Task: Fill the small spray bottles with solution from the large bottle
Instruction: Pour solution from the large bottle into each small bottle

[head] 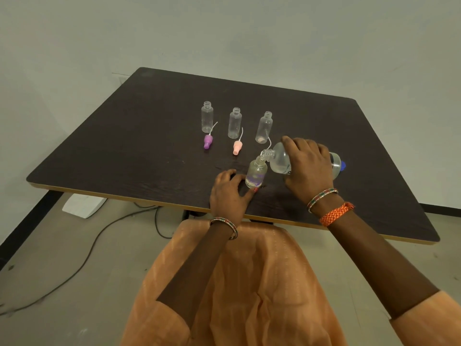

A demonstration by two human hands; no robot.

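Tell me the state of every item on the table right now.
large bottle, uncapped, tipped, gripped by right hand
near small bottle, standing, partly filled, left hand touching it
far small bottles, upright, uncapped, look empty
purple spray cap, off, lying down
pink spray cap, off, lying down

The right hand (308, 166) covers the middle of the large bottle (280, 162) and most of its label. A blue cap (343, 165) peeks out behind; the near end of a thin tube (269, 144) is hidden.
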